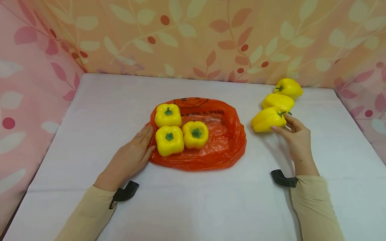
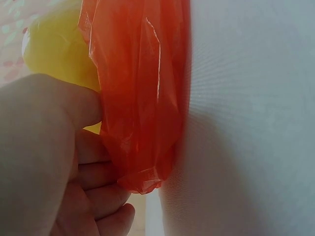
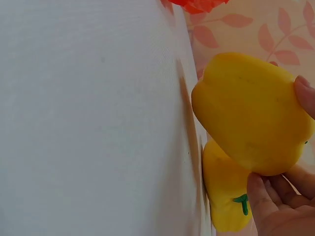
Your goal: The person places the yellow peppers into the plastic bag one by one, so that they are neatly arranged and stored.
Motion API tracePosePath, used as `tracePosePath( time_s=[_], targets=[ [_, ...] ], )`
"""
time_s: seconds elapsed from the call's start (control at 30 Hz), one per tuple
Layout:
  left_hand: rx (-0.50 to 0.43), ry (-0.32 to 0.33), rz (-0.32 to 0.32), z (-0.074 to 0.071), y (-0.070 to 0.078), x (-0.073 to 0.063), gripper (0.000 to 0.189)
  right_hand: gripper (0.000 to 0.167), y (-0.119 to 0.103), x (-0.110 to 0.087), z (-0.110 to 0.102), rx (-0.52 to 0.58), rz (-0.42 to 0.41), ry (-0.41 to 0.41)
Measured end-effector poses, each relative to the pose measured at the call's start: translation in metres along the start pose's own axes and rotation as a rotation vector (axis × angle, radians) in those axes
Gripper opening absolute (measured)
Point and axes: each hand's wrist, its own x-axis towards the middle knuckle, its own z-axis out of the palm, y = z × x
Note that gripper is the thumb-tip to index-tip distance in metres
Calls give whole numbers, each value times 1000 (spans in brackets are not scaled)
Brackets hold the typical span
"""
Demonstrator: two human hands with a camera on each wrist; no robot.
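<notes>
In the head view, a red plastic bag [image 1: 223,140] lies spread wide on the table, with three yellow bell peppers, such as this one [image 1: 196,142], upright in its left part. Against the bag's left edge rests my left hand [image 1: 131,159], its fingers fairly straight; the left wrist view shows the thumb at the red plastic [image 2: 140,98]. My right hand [image 1: 297,137] pinches another yellow bell pepper [image 1: 266,119] between thumb and fingers near its stem end. That pepper is tilted on its side, and the right wrist view shows it raised off the white surface.
Just behind the held pepper lie two more yellow bell peppers, a nearer one [image 1: 275,100] and a farther one [image 1: 289,88]. A white cloth [image 1: 193,201] covers the table. Leaf-patterned fabric [image 1: 193,40] stands along the back and both sides.
</notes>
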Motion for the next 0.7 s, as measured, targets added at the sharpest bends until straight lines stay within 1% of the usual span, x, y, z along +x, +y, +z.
tracePosePath(
  time_s=[0.17,0.47,0.7],
  targets=[
    [1,1,1,0,-1,0,62,69,-3,-1,1,32,-11,11],
    [-1,7,6,1,0,1,62,70,-10,-4,4,-27,-30,25],
    [0,-1,0,0,0,1,62,68,-18,-5,13,-28,-132,13]
  ],
)
